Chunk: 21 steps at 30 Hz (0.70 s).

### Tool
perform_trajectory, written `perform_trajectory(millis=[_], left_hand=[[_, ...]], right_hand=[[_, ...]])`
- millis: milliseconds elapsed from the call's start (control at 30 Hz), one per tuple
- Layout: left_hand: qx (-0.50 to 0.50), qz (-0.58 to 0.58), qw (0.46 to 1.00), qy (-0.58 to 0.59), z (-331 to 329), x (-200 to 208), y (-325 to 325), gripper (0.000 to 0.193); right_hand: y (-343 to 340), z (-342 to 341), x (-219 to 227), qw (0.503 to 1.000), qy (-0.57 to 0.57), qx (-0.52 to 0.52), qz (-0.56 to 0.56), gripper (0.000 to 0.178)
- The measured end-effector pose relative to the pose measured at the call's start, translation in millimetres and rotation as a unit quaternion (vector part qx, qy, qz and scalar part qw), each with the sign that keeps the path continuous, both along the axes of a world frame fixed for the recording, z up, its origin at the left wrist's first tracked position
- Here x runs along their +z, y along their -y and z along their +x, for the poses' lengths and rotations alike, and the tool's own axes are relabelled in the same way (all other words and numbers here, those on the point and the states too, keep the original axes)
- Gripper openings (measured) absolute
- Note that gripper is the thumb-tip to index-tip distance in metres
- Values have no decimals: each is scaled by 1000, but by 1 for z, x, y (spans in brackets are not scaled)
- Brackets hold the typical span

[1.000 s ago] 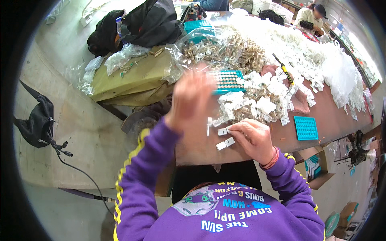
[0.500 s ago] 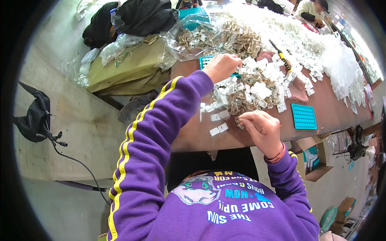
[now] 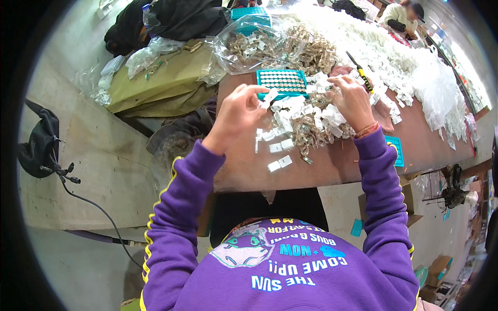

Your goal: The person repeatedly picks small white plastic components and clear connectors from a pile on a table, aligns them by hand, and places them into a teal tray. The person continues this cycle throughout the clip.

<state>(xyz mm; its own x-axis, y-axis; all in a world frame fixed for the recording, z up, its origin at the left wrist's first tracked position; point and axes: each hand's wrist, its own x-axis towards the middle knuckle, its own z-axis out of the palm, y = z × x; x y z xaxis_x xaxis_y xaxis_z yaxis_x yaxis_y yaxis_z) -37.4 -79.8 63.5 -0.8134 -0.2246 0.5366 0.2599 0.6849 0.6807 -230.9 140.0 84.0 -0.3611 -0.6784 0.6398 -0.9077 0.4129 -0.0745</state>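
My left hand [image 3: 239, 115] is raised over the brown table [image 3: 249, 171] and pinches a small white plastic piece [image 3: 270, 97] between its fingertips. My right hand [image 3: 353, 101] lies on a heap of small white pieces and brass-coloured metal parts [image 3: 306, 122], fingers curled into it; whether it grips one I cannot tell. Just beyond both hands lies a teal tray [image 3: 282, 81] filled with rows of small parts. A few loose white pieces [image 3: 280, 162] lie near the table's front edge. Both arms wear purple sleeves with yellow stripes.
Clear bags of metal parts [image 3: 249, 44] and a long bank of white pieces [image 3: 373, 46] cover the far table. A yellow-handled tool [image 3: 360, 75], another teal tray [image 3: 395, 150], olive bags [image 3: 161, 85], a black bag with cable [image 3: 41, 145] on the floor. Another person [image 3: 402, 13] sits far off.
My left hand has drawn back from the teal tray with a white piece. My right hand has moved from the table's near edge up onto the heap.
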Motion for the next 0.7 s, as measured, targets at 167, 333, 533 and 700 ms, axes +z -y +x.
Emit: perform_trajectory(millis=[167,333,533,700], left_hand=[[-86,348,931,67,27,-13,-10,40],[-142,464,867,114,42,-5,-22,22],[-102,582,795,134,42,-4,-36,20],[-127,630,755,128,45,-13,-37,14]], right_hand=[[0,-11,4,992,121,19,-20,13],[-11,-11,26,955,272,47,-106,14],[-8,-9,33,890,414,101,-162,17],[-12,-8,31,880,437,77,-171,18]])
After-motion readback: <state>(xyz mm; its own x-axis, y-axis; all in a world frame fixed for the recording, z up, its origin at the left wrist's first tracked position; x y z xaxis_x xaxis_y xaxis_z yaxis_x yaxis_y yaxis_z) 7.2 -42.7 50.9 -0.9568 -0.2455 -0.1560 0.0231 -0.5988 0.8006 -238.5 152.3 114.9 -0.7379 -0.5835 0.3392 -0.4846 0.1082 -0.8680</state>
